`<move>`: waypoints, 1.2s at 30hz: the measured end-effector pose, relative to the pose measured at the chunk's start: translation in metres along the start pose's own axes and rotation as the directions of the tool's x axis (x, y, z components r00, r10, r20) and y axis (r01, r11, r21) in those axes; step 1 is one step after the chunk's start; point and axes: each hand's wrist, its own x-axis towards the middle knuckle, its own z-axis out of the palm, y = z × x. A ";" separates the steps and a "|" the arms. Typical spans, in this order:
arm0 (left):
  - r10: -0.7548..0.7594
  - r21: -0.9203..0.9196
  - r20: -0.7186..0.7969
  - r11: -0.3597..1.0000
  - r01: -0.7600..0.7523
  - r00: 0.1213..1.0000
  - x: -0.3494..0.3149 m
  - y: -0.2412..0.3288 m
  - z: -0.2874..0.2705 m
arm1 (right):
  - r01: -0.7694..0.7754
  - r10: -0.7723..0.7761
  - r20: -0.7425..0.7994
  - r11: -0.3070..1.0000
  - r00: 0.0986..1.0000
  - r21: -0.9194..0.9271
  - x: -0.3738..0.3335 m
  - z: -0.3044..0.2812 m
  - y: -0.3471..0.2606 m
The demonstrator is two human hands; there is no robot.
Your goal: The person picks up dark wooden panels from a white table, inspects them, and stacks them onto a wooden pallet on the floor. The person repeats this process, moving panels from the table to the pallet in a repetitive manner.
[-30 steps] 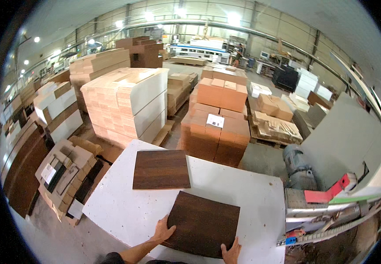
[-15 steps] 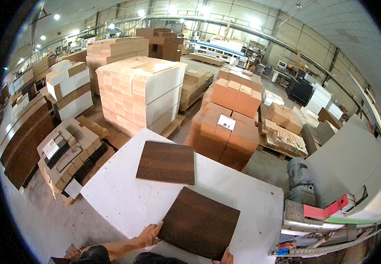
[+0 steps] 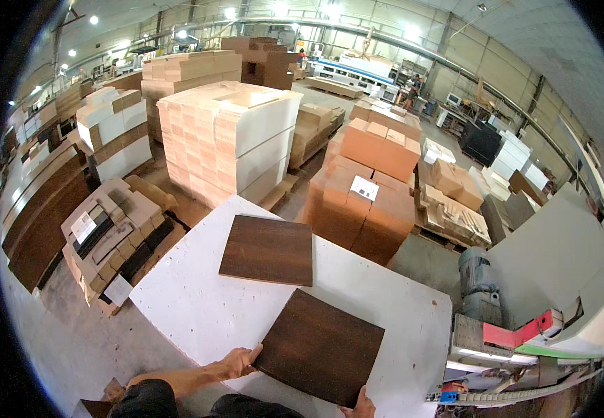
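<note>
A dark brown wood-grain panel is held by its near edges over the white board. My left hand is closed on its left corner, thumb along the edge. At the near right corner my right hand grips the same panel, partly cut off by the lower edge of the view. A second dark brown panel lies flat on the white board, just beyond the held one. Whether the held panel touches the board underneath cannot be made out.
Right of the board stands a machine with a grey motor and a red bracket. Wrapped orange-brown stacks and a tall stack of pale boards rise beyond. A lower pile of panels sits at left.
The view has shifted slightly. My right hand shows more fully at the panel's near right corner. Both hands keep their hold, and the panel stays in nearly the same place over the board.
</note>
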 end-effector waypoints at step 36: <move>-0.617 -0.262 -0.167 0.780 0.568 0.769 0.069 0.015 0.002 | -0.431 0.459 -0.288 0.888 0.840 0.158 0.032 0.040 0.026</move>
